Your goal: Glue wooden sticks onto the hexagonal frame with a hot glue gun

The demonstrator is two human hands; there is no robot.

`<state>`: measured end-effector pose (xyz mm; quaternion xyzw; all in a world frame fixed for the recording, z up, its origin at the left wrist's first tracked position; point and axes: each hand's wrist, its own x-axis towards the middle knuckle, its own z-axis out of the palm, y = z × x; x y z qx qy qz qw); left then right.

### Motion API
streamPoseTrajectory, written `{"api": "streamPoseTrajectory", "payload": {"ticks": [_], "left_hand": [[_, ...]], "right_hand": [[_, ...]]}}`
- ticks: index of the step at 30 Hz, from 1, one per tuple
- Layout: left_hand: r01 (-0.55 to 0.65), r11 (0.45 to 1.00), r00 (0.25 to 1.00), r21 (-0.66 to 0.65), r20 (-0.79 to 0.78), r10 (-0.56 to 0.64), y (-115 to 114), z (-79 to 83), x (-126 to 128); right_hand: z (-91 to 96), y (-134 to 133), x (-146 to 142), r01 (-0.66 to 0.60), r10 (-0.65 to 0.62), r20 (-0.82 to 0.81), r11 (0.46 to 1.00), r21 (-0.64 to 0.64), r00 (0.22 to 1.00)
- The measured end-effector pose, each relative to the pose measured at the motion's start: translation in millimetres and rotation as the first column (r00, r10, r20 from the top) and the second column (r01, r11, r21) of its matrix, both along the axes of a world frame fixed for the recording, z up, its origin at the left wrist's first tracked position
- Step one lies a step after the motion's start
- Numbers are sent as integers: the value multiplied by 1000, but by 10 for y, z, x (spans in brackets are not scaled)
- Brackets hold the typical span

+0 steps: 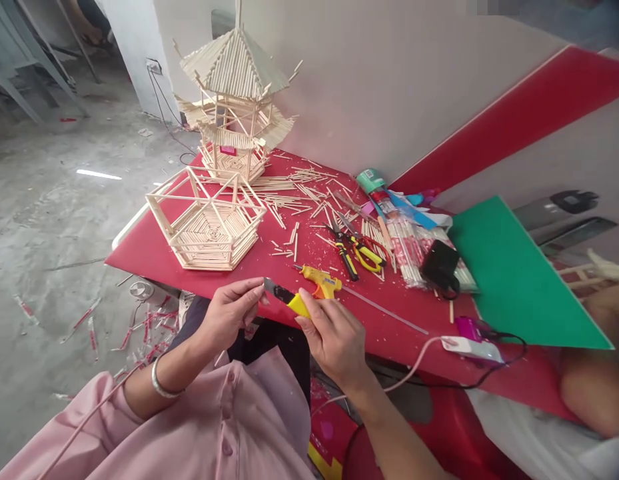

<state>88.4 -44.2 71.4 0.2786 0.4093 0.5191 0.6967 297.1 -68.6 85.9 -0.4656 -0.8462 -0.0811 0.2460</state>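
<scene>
Pink shirt: nearest, the wearer's shirt [199, 427] fills the near side, its buttons running down the front.
Right hand: the right hand [334, 333] is closed round the yellow handle of a utility knife [285, 295], thumb along the top.
Left hand: the left hand [234, 310], a silver bangle [162, 377] at its wrist, has thumb and fingertips pressed together at the blade's end — whether on the blade or on something small, one cannot tell.
Knife: held between the two hands just off the table's near edge, blade pointing left.
Right side: another person's arm [589, 390] rests near a white power strip [472, 348].
Glue gun: a yellow glue gun [320, 281] lies on the red table [139, 257], just beyond the right hand.
Cutting tools: black-and-yellow pliers [345, 257] and a yellow-handled cutter [368, 255] lie beyond it.
Stick frame: a hexagonal frame [212, 233] stands at the left, beyond the left hand.
Bagged sticks: a packet [409, 253] lies at the right — a black box [440, 262] on it, a green board [524, 287] beside it.
Loose sticks: scattered sticks [286, 187] cover the far part.
Pagoda: a tiered stick pagoda [239, 73] stands upright at the far end, before a pale wall [349, 80].
</scene>
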Motion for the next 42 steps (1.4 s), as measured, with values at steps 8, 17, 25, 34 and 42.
{"api": "streamPoseTrajectory", "payload": {"ticks": [8, 17, 25, 34, 42], "left_hand": [[-17, 1000, 1000, -4, 15, 17, -122, 50, -119], [27, 1000, 1000, -2, -12, -27, -113, 95, -142], [25, 993, 999, 114, 32, -29, 175, 331, 244], [-82, 996, 996, 20, 31, 81, 241, 325, 406], [-113, 993, 990, -35, 84, 116, 377, 201, 370]], "right_hand": [[-23, -39, -109, -34, 34, 22, 999, 14, 999], [-53, -8, -123, -57, 57, -12, 998, -29, 998], [268, 191, 218, -15, 8, 104, 998, 67, 995], [190, 1101, 942, 500, -493, 193, 866, 15, 848], [204, 781, 537, 1, -13, 100, 994, 111, 995]]}}
